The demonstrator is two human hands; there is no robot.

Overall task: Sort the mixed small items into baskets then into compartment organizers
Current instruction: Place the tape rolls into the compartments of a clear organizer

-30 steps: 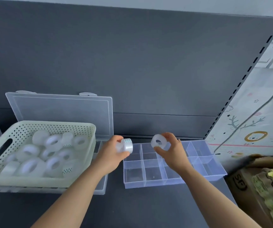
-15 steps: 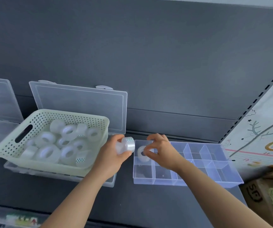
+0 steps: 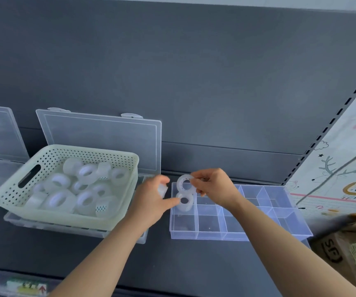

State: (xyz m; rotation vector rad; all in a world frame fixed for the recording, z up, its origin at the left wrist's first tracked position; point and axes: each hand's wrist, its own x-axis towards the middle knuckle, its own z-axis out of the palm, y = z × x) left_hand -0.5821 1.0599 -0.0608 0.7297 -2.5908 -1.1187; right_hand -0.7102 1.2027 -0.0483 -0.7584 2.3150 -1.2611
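Standing next to them at the dark shelf [image 3: 194, 264], here's what I've got. Both hands are close together over the back-left corner of the clear compartment organizer [image 3: 237, 235]. The right hand [image 3: 214, 187] pinches a whitish tape ring [image 3: 183, 182] by its rim with fingertips and thumb, holding it upright just above that corner compartment. One standing roll [image 3: 186, 204] is already in that same compartment, up on its edge right under the held one. The left hand [image 3: 149, 202] is curled round a small roll [image 3: 162, 190], which is pretty motion-blurred, and one of its fingertips looks to be up against the standing roll. I can't say for sure that it touches.

Off to the left there's a pale green perforated basket [image 3: 65, 220] with a pile of similar tape rolls [image 3: 59, 198] inside. The basket sits on top of another clear case whose lid [image 3: 100, 138] stands open against the back panel. The other compartments of the organizer look bare. Far right you can see a kids' play mat [image 3: 344, 168] and, in front of it, a cardboard box [image 3: 331, 249].
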